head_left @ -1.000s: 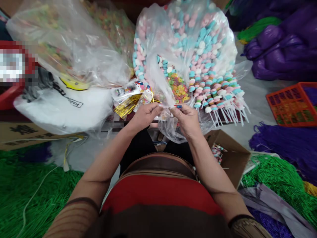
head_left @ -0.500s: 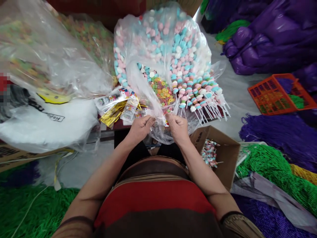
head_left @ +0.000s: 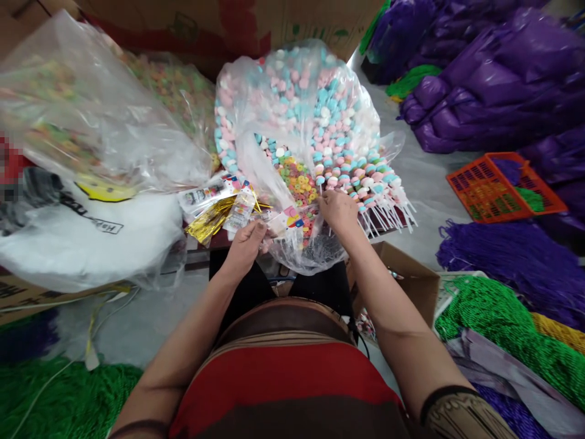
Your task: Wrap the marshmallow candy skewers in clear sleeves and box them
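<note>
- Hands have drawn wider apart, and a printed packet (head_left: 291, 219) now shows between them, before the marshmallow bag (head_left: 278, 91).
- Left hand (head_left: 247, 247), at the bag's near left, is pinched closed on the packet's end.
- Right hand (head_left: 340, 213), at the bag's near edge, has bent fingers; their tips are partly hidden, so I can't tell how closed they are or what they hold.
- Gummy rings (head_left: 299, 183) lie in the bag's front opening, partly under cloudy plastic.
- Skewers (head_left: 370, 177) lie at its near right, some sticks overlapping.
- Gold ties (head_left: 210, 222) sit to its near left.
- Carton (head_left: 411, 274), to its near right, is partly covered by the right arm; its contents are hard to make out.
</note>
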Tool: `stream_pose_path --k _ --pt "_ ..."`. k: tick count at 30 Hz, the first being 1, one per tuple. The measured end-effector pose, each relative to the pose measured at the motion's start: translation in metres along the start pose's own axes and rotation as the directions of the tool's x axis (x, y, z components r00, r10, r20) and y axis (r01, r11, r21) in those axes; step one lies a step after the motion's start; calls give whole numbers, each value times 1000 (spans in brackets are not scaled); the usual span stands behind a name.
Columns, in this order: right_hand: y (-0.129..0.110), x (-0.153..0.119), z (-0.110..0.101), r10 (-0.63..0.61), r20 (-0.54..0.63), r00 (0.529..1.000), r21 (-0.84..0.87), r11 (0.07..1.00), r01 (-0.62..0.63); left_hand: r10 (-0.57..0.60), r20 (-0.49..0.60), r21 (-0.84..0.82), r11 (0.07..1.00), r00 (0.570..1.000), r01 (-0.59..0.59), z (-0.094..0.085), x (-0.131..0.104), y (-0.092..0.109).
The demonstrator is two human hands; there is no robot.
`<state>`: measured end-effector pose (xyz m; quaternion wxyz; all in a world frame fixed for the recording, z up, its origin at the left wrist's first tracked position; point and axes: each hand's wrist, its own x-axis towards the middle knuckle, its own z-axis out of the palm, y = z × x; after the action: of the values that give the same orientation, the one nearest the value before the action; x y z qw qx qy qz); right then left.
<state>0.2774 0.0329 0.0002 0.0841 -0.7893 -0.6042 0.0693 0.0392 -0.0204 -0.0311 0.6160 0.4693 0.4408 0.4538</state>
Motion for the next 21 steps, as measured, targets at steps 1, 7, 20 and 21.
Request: stream_pose_path --k 1,7,20,21 --pt "-3 2 2 11 10 1000 -27 1000 -11 6 11 -24 1000 1000 -6 -1 -1 -1" --pt "4 12 8 68 0 998 49 996 -68 63 61 -117 992 996 -55 -6 -3 1" --pt "35 15 6 113 -19 993 587 806 -80 59 72 137 988 996 -69 -7 -2 10" --pt "36 12 6 147 2 989 681 724 -109 66 67 153 985 996 -75 -7 -2 11"
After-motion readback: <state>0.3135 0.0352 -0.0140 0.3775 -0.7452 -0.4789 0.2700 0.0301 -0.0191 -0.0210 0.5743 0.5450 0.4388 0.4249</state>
